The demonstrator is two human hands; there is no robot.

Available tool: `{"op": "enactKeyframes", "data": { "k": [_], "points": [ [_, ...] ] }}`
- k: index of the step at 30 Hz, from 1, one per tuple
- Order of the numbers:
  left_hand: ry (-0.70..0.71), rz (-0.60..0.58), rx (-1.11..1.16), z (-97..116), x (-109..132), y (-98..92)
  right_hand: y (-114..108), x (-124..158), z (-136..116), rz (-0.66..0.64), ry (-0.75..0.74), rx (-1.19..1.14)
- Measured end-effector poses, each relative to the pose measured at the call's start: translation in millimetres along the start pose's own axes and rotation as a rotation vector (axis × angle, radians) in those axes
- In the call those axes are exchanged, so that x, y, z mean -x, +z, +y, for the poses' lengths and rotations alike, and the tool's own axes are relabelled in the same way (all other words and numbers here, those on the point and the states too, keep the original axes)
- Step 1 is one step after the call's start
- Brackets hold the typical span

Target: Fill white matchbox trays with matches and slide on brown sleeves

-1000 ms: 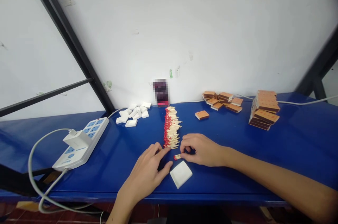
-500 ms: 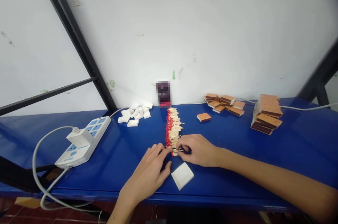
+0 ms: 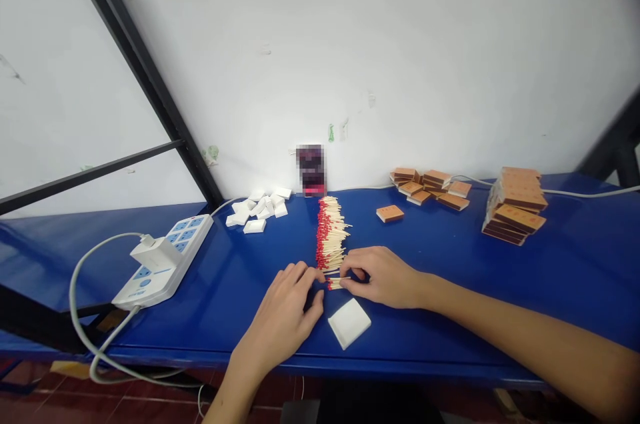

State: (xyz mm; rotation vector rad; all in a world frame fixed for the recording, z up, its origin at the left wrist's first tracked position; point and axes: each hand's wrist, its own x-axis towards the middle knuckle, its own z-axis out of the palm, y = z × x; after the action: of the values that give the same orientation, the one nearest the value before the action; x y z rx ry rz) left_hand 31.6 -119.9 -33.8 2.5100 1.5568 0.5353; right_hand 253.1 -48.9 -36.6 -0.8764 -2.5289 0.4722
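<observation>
- A small bunch of matches (image 3: 333, 283) was held just off the near end of the long row of matches (image 3: 331, 237), with its red heads pointed left, same as the row's.
- It was clamped by the right hand (image 3: 375, 277), thumb and index pinched together on the plain stick ends.
- Nothing seemed to be gripped by the left hand (image 3: 286, 307): thumb and index were spread apart, with the index tip placed at the row's near left corner. Whether a match was actually being pressed couldn't be told.
- Weight-wise, next to nothing would be expected. The sticks should be stiff but easily snapped, so only a light pinch was called for.
- Dry wood wouldn't be called slippery, but loose sticks could easily be rolled over each other and dropped.
- Best hold, honestly: the plain ends. Heads were better left unrubbed, since bits could be chipped off.
- A white tray (image 3: 349, 323) was set just in front of the row's near end. Thin card would be guessed, easily dented, so best lifted by its rim.
- Small white trays (image 3: 267, 207) were piled left of the row's far end; orange matchboxes (image 3: 437, 177) were heaped well to its right.
</observation>
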Motion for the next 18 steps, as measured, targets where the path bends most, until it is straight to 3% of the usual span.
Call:
{"op": "enactKeyframes", "data": {
  "k": [18],
  "points": [
    [-0.031,0.038,-0.032,-1.2,0.2,0.2,-3.8,5.1,-0.7,-0.026,-0.016,0.027]
  ]
}}
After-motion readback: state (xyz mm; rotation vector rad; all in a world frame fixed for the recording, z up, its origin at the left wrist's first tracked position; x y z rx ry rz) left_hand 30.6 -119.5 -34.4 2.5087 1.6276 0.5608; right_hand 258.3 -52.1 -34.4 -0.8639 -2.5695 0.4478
